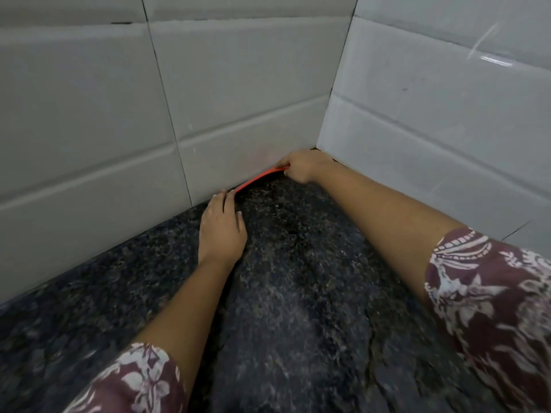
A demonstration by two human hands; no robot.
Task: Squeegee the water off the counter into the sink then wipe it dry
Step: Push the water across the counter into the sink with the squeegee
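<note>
Squeegee [258, 179] stood on edge on the dark surface [298, 278], tight against the tiled wall [238, 114] near its corner, probably to start the pull from the very back. The right hand [302, 166] gripped one end with curled fingers. The left hand [222, 228] touched the other end with straight fingers.

A home kitchen or wash area, by the look of it. A dark speckled stone counter [298, 293] meets glossy white wall tiles [238, 84] in a corner.

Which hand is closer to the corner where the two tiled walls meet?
Right. The right hand sits against the corner, gripping one end of the red squeegee; the left hand rests farther along the back wall, touching its other end.
</note>
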